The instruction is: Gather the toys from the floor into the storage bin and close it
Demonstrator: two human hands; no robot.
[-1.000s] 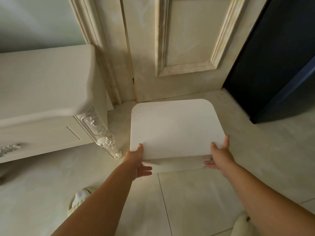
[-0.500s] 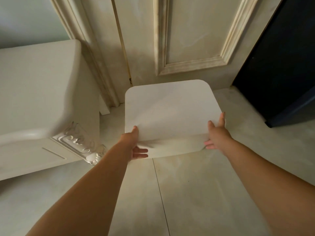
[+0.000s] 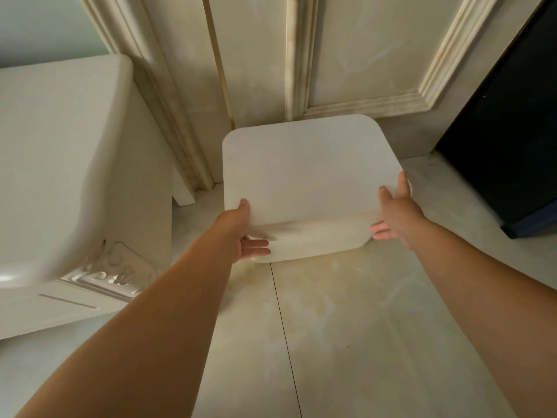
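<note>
A white storage bin (image 3: 316,241) with a flat white lid (image 3: 304,173) stands on the floor in front of a cream door. The lid covers the bin, so nothing inside shows. My left hand (image 3: 245,230) grips the bin's near left corner, thumb on the lid and fingers on the front wall. My right hand (image 3: 394,212) holds the near right corner, thumb on the lid's edge and fingers under it. No toys are visible on the floor.
A white carved cabinet (image 3: 66,176) stands close on the left. The panelled door (image 3: 361,55) and its frame (image 3: 144,70) rise just behind the bin. A dark object (image 3: 512,131) stands at the right. Pale tiled floor (image 3: 331,327) stretches toward me.
The bin, held in both hands, has moved away from me toward the door and cabinet corner. My arms are stretched further and the view has shifted forward.
</note>
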